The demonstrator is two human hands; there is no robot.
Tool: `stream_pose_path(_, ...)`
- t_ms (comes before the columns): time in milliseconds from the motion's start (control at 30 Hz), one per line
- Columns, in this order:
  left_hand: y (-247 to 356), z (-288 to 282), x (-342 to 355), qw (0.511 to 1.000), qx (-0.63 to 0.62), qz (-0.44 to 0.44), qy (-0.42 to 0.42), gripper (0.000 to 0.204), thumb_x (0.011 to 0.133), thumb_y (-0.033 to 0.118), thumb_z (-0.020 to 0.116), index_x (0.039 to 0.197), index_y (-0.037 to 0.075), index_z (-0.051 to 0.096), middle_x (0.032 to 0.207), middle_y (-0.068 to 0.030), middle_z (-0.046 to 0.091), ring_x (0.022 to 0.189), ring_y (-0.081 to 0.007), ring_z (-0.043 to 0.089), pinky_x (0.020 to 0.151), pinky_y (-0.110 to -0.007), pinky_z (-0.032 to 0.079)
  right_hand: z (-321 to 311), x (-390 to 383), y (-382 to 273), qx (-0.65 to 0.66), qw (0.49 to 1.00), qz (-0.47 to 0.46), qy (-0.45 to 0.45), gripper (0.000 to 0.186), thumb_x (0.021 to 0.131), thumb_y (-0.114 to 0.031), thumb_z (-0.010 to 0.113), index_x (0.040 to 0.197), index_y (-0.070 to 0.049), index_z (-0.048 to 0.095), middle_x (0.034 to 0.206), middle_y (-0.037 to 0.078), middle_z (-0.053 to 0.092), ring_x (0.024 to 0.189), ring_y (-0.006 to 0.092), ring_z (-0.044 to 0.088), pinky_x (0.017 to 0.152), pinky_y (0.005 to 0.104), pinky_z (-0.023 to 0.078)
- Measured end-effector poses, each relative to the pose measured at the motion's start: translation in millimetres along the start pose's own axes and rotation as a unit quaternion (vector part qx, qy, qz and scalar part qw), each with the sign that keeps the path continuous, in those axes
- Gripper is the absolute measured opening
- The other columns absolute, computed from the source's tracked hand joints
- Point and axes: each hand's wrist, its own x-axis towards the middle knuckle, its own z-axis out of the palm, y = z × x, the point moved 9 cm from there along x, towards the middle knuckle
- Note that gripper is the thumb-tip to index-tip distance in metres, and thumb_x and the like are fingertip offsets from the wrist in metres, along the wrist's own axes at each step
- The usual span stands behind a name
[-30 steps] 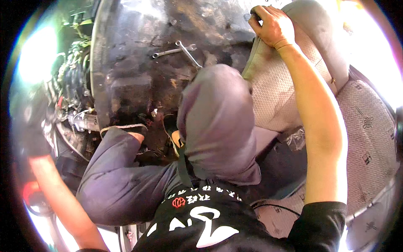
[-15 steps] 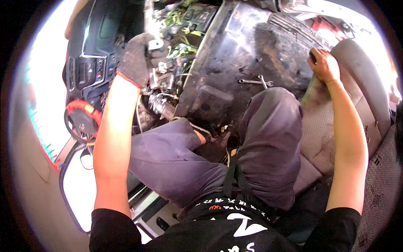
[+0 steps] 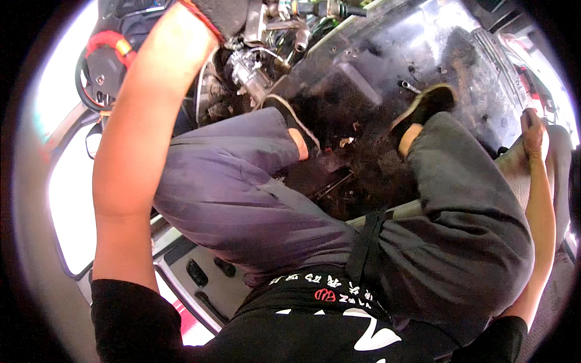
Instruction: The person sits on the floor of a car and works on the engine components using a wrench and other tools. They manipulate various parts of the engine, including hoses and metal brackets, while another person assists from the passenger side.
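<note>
My left hand (image 3: 229, 17), in a dark knitted glove, reaches over the engine parts at the top edge. Its fingers are cut off by that edge. Beside the glove are a metal bracket and pipe fitting (image 3: 296, 35), and below it a silvery metal housing (image 3: 249, 71). At the far right my bare right hand (image 3: 534, 138) rests against the light seat (image 3: 511, 163), its fingers curled; what they hold, if anything, is hidden. One wrench (image 3: 410, 86) shows on the dark metal panel (image 3: 357, 78), partly covered by my right shoe (image 3: 433, 103).
An orange-and-black steering wheel (image 3: 104, 72) stands at the upper left. My left shoe (image 3: 293, 121) is beside the engine bay. Dirt and small debris lie on the dark floor (image 3: 363, 175). Pedal-like black pieces (image 3: 196, 272) sit at the lower left by the door opening.
The view has shifted. My left hand has gone up to the picture's top edge. My right leg has swung right, its shoe now at the wrenches. My right hand stays by the seat.
</note>
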Motion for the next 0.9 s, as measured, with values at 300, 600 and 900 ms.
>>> stream_pose_path(300,-16,-44,-57,0.942,0.270,-0.026,0.199,0.052,0.106,0.033,0.021,0.085,0.003,0.058,0.069,-0.0051,0.055,0.055,-0.0071,0.046,0.051,-0.018,0.042,6,13,15,0.133,0.989,0.018,-0.067,0.030,0.095,-0.028,0.059,0.114,-0.006,0.065,0.096,0.012,0.069,0.083,0.0229,0.066,0.076,0.0353,0.051)
stream_pose_path(600,-74,-70,-73,0.850,0.471,0.071,0.223,0.031,0.097,0.026,0.040,0.092,0.003,0.060,0.076,-0.0095,0.060,0.064,-0.0155,0.055,0.055,-0.026,0.045,-62,-11,-353,0.247,0.889,-0.156,-0.352,0.045,0.093,-0.036,0.063,0.121,-0.001,0.061,0.097,0.013,0.068,0.085,0.0225,0.066,0.078,0.0359,0.053)
stream_pose_path(900,-88,-49,-126,0.842,0.464,0.075,0.264,0.020,0.092,0.022,0.054,0.093,0.003,0.060,0.077,-0.0116,0.063,0.067,-0.0194,0.060,0.054,-0.029,0.046,142,-171,-490,0.111,0.805,-0.078,-0.577,0.041,0.084,-0.033,0.069,0.103,0.004,0.070,0.112,0.025,0.068,0.105,0.0366,0.066,0.089,0.0437,0.052)
